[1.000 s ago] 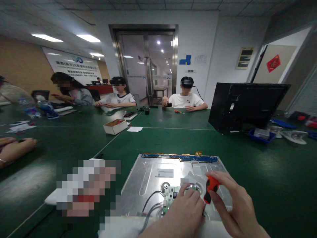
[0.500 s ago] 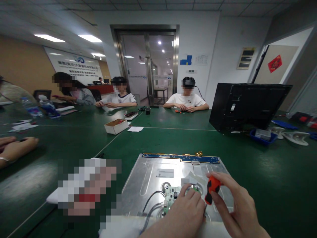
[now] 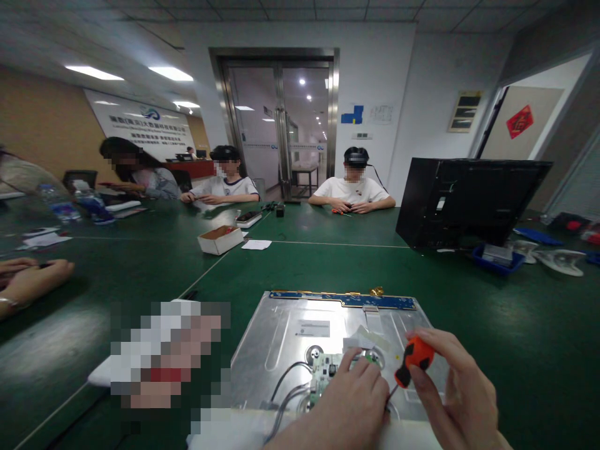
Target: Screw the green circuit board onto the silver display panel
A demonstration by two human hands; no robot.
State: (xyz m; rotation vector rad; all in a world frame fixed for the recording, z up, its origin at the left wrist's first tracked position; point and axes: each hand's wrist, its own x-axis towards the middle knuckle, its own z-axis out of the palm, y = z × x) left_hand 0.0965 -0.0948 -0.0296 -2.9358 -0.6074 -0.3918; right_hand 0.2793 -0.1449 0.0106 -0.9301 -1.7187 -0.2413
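Observation:
My right hand [image 3: 462, 381] pinches an orange-and-black screwdriver [image 3: 415, 360] by its handle. The tool leans, and its thin shaft runs down and left to beside my left hand [image 3: 351, 400], where the tip is hidden. My left hand is closed over the right part of a green circuit board [image 3: 323, 375], its fingers bent together against it and covering much of it. Under the board lies a silver metal panel [image 3: 290, 331] with round recesses, a label and a blue circuit strip [image 3: 347, 300] along its far edge. Dark cables [image 3: 287, 387] leave the board's left side.
Left of the panel lies a blurred-out white and pink item [image 3: 159, 356]. Farther off on the green table [image 3: 309, 265] are an open small box [image 3: 220, 239], a black monitor [image 3: 469, 200] and a blue tray [image 3: 497, 259]. Several people sit around the table.
My right hand has moved a little to the right, tilting the screwdriver handle outward from nearly upright. My left hand keeps its place on the board.

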